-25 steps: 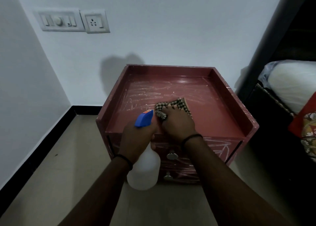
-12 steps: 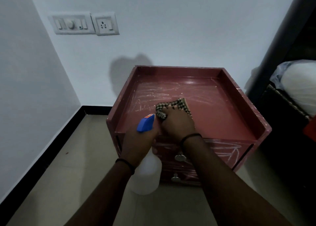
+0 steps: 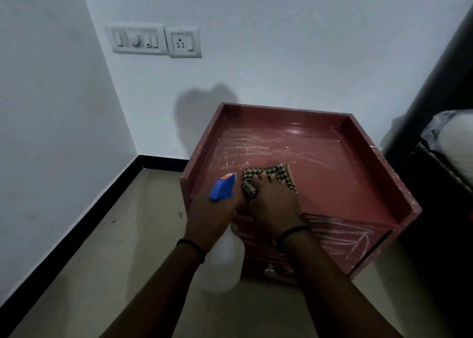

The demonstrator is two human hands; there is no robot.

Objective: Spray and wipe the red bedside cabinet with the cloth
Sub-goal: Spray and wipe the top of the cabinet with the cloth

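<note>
No words or numbers could be read anywhere. The spray bottle (image 3: 225, 263) carried a small orange label (image 3: 227, 176) at the tip of its blue head, perhaps printed, but it was too small and blurred to make out. White scrawls (image 3: 340, 237) on the red cabinet (image 3: 358, 184) formed no letters.

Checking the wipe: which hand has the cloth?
The right hand holds the cloth against the cabinet top; the left hand grips the spray bottle instead.

Home bedroom — red bedside cabinet (image 3: 358, 184), bed (image 3: 442, 166) alongside, wall switch panel (image 3: 138, 39) w/ socket (image 3: 183, 41)
</note>
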